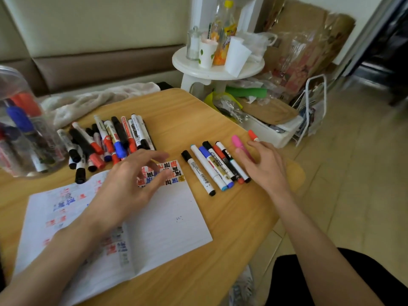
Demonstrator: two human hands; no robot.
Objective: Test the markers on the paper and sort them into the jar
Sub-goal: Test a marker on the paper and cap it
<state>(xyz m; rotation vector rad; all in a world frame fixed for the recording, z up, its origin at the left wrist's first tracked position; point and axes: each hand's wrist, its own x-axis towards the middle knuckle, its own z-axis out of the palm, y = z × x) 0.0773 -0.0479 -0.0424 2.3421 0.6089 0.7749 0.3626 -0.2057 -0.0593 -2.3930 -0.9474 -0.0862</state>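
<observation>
A white paper [167,219] with red, blue and black test marks lies on the wooden table [198,120]. My left hand [130,180] hovers over its top edge, fingers spread and blurred, holding nothing. A pile of several markers [108,140] lies behind the paper. A row of several markers [212,166] lies to the right of the paper. My right hand [265,166] is open beside that row, its fingers over a pink marker [239,145]. An orange marker [252,135] lies near the table edge. A clear jar [19,122] at the far left holds several markers.
A white round stool [218,67] with cups, a glass and bottles stands behind the table. A crumpled cloth [97,100] lies at the table's back edge. A white bin [273,131], bags and cardboard crowd the floor to the right.
</observation>
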